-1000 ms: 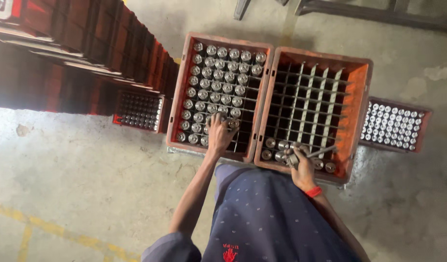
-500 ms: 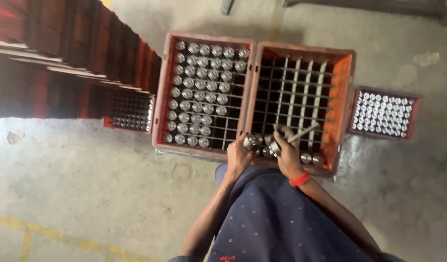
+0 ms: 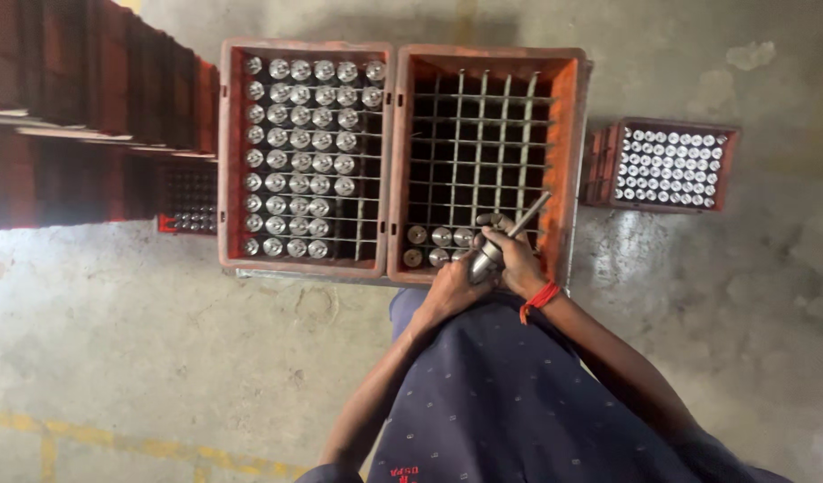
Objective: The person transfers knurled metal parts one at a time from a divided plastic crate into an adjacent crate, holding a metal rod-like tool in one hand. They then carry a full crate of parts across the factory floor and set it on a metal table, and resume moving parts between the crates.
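Right now both hands meet over the near edge of the rt crate (image 3: 574,134): left hand (image 3: 451,291) fingers wrapped round a metal cylinder (image 3: 485,261), right hand (image 3: 516,259) fingers pinching a thin rod (image 3: 529,215).

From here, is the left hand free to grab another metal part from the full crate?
Probably not yet: the left hand is on a metal part over the right crate. The full crate is open-topped and close.
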